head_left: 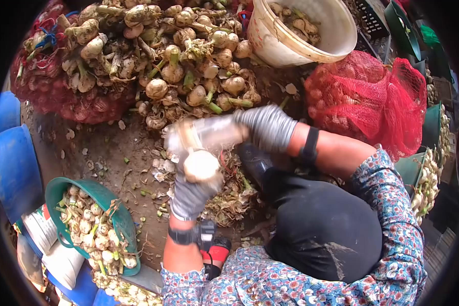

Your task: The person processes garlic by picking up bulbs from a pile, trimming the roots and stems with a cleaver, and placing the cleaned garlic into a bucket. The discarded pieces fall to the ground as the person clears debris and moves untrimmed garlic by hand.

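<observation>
My left hand [194, 196], in a grey glove, is closed around a pale garlic bulb [202, 166] with its stem pointing up and away from me. Just above and to the right, my gloved right hand [266, 126] reaches in from the right, smeared by motion. A pale, blurred shape [219, 131] stretches from it across to the garlic stem; I cannot tell what it is. Beyond both hands lies a heap of untrimmed garlic [173, 71], dirty and with stems on. Dry trimmings [229, 201] are scattered beneath my hands.
A green basket [130, 229] of trimmed garlic stands tilted at lower left, beside blue containers [18, 171]. A white bucket [270, 46] holding some garlic is at the top. Red mesh sacks [362, 97] lie to the right. My bent knee [326, 224] takes up the lower right.
</observation>
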`<action>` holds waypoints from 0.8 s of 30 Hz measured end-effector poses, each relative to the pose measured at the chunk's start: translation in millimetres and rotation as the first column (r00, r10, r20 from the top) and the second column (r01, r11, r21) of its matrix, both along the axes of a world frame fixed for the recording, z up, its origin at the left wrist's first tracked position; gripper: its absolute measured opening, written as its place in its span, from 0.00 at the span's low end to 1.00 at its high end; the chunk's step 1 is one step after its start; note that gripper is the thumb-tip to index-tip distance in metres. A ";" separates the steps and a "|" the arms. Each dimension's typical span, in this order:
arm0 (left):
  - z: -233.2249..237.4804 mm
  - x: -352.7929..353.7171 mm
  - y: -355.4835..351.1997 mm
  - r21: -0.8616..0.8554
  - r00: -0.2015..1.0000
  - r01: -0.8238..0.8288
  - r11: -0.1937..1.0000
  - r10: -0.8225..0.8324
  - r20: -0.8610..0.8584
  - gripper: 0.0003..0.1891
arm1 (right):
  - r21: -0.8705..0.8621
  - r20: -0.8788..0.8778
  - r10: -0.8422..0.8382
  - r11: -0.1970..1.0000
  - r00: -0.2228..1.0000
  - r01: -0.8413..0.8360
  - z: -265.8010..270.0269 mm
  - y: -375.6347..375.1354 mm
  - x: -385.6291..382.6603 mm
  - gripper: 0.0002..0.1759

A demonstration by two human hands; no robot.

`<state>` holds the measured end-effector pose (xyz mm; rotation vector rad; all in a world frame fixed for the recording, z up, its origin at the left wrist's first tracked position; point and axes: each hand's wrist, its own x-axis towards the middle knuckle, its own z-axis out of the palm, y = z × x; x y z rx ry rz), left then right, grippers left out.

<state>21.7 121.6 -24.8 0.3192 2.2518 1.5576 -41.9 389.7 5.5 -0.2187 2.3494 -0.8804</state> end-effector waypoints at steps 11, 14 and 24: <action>31.0 -17.1 -33.7 0.188 0.808 -0.582 0.791 0.536 0.245 0.23 | -0.090 -0.324 -0.140 0.989 0.936 0.116 10.2 20.0 17.7 0.18; 66.4 -24.7 -140.7 0.713 0.766 -0.591 0.377 0.541 0.349 0.24 | -0.100 -0.201 -0.281 0.959 0.938 0.266 1.3 31.6 15.8 0.19; 52.8 -52.0 -128.4 0.336 0.640 -0.764 0.551 0.712 0.289 0.38 | -0.205 -0.145 -0.372 0.918 0.917 0.340 -8.8 18.6 14.9 0.15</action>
